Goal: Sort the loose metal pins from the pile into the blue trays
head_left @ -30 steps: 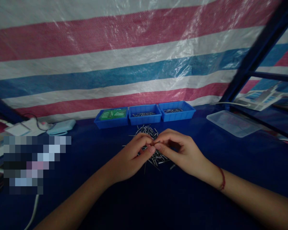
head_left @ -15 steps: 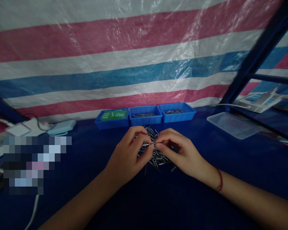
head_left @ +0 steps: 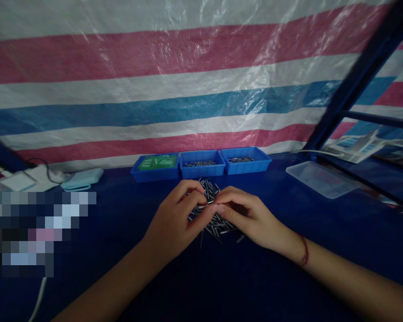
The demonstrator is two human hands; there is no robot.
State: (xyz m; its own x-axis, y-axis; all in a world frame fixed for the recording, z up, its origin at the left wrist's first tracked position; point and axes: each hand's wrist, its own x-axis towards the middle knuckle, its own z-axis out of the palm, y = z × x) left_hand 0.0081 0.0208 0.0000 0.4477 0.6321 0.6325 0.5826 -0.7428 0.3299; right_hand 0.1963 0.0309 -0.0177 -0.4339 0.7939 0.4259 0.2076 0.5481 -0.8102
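At the near left, a white cord [head_left: 38, 297] runs over the dark blue desk [head_left: 221, 286] and up to a pixelated patch [head_left: 42, 232] that masks whatever lies there. Both forearms reach in from the near edge, the right one with a red bracelet [head_left: 305, 251] at the wrist.

The left hand [head_left: 179, 214] is closed in a pinch on a small metal piece [head_left: 202, 207], with thumb and fingers bent around it. The right hand [head_left: 251, 219] is pinched shut at the right end of the same piece, its fingertips meeting those of the left; the fingers hide most of the piece. It is above a loose pile of thin metal pins [head_left: 218, 226], and the hands block the view of the pile's left and right sides. One stray pin [head_left: 241, 238] lies at the pile's near right edge, close under the right hand.

Beyond, at the left, are a light blue case [head_left: 83, 179] and a white device [head_left: 45, 176] with a dark wire over it. At the right, a translucent plastic tray [head_left: 322, 179] lies well apart from the hands.

Past the pile, three blue bins stand in a row: the left bin [head_left: 154, 174] contains a green bag [head_left: 157, 162], while the middle bin [head_left: 202, 171] and the right bin [head_left: 248, 166] contain metal pins. A striped sheet [head_left: 188, 103] hangs behind them, and a blue frame [head_left: 352, 80] slants across the far right.
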